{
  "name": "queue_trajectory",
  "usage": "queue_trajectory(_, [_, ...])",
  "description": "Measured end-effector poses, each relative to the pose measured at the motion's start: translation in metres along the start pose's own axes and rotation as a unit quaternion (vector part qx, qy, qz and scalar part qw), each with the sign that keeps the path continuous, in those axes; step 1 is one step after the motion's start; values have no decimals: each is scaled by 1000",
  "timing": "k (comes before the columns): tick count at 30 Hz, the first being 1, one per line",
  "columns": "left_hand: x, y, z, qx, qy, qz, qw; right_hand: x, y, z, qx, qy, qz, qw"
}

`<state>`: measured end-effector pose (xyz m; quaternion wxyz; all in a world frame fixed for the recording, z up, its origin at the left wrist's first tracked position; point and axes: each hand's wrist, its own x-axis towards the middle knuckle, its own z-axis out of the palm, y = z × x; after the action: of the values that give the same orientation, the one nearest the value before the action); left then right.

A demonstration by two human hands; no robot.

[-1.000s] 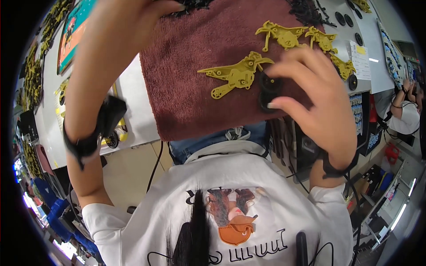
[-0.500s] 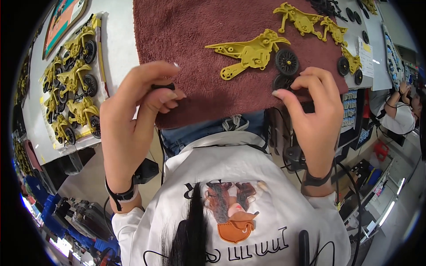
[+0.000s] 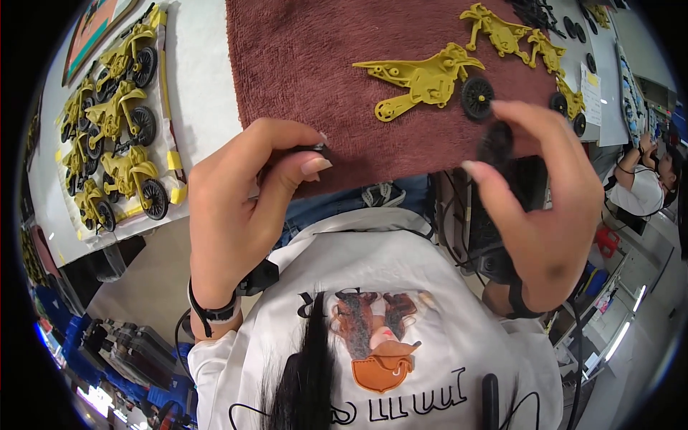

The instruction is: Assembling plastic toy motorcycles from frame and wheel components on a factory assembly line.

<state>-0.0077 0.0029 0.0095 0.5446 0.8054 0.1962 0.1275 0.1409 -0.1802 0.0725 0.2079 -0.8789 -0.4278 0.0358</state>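
Toy motorbike parts over a maroon towel

Finished yellow bikes (image 3: 118, 129) lie far left; our left hand (image 3: 244, 208) pinches a small dark piece (image 3: 309, 148), our right hand (image 3: 545, 208) grips a black wheel (image 3: 496, 142) beside the yellow frame (image 3: 423, 75). We judge either part could slip off the towel (image 3: 308, 72) edge. A white tag (image 3: 592, 93) lies far right.

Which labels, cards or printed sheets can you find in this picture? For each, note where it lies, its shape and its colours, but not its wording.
Picture board: far left corner of the table, rectangular, teal with an orange-red border.
Paper card: right of the maroon towel, small, white with a yellow patch.
Printed sheet: right table edge, long, pale with bluish marks.
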Motion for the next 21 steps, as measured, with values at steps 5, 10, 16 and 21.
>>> queue_trajectory(5, [-4,-2,-1,-8,21,-7,1000,23,-3,49,133,44,-158,978])
queue_trajectory(10, [-5,-1,-4,32,22,1,999,27,-1,65,93,32,-174,980])
queue_trajectory(16, [4,2,0,74,6,49,996,24,4,75,91,50,-189,976])
queue_trajectory(21, [6,9,-6,72,4,41,997,37,15,24,50,-47,-141,988])
